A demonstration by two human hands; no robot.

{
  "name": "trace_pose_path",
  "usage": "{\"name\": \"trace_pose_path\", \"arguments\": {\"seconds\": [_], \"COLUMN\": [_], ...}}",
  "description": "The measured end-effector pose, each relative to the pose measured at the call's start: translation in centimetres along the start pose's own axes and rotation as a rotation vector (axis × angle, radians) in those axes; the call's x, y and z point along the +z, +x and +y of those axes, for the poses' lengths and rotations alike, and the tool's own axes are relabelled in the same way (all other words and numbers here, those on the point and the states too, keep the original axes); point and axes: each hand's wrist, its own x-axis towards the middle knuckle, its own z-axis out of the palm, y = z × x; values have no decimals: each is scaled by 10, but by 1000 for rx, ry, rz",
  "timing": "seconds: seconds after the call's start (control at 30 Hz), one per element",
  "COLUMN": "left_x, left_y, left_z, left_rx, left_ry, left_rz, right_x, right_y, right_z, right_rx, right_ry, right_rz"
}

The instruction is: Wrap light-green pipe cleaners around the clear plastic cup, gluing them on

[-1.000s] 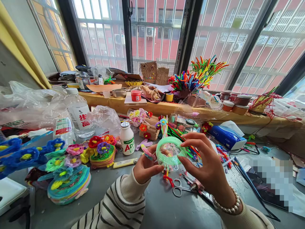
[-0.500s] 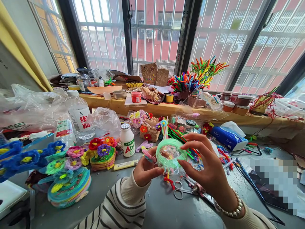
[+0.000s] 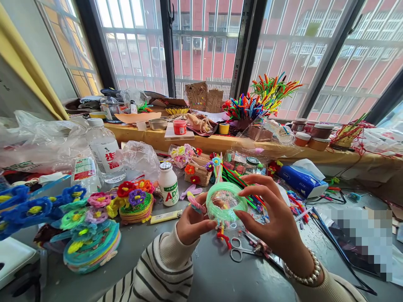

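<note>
Between my two hands is a pale green, see-through ring that looks like a roll of tape, tilted so its hollow middle shows. My left hand grips its left side with thumb and fingers, and a pink and yellow fuzzy piece sticks up from that hand. The thumb and forefinger of my right hand pinch the ring's right rim; the other fingers are curved and raised. Below lie scissors and a red pipe cleaner on the grey table.
Pipe-cleaner flowers on a round coiled base stand left, near a white drink bottle and a yellow lighter. A woven basket and loose pipe cleaners are behind the ring. A blue tissue pack lies right.
Both hands keep nearly the same pose around the ring. The ring looks tilted very slightly differently; nothing else has visibly moved.
</note>
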Motion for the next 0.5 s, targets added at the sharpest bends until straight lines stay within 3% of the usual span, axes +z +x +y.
{"name": "trace_pose_path", "arguments": {"seconds": [0.3,0.5], "left_x": [1,3], "left_y": [0,0], "left_z": [-2,0], "left_rx": [45,3], "left_ry": [-27,-73], "left_rz": [3,-22], "right_x": [-2,-2], "right_y": [1,-1], "right_z": [-1,-3], "right_rx": [-12,-16], "right_ry": [31,65], "right_rz": [5,-4]}}
